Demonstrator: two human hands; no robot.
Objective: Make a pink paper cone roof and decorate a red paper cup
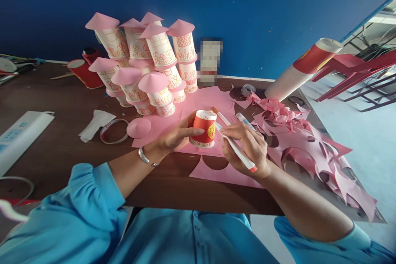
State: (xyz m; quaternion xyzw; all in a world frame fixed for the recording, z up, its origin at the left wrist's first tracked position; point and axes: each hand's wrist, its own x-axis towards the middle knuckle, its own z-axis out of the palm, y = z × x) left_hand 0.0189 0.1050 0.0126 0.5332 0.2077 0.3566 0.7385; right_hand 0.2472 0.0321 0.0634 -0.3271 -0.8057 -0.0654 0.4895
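Cup and marker in my hands at the table's front edge.
My left hand (176, 134) wraps the upside-down red cup (203, 128) on the pink paper (213, 103); my right hand (249, 148) pinches a marker (235, 148), tip touching the cup's side.

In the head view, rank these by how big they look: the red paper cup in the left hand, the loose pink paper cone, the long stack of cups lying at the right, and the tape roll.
1. Stack of cups
2. Red paper cup and pink paper cone: look alike, not ranked
3. Tape roll: smallest, though it lies farther from the camera
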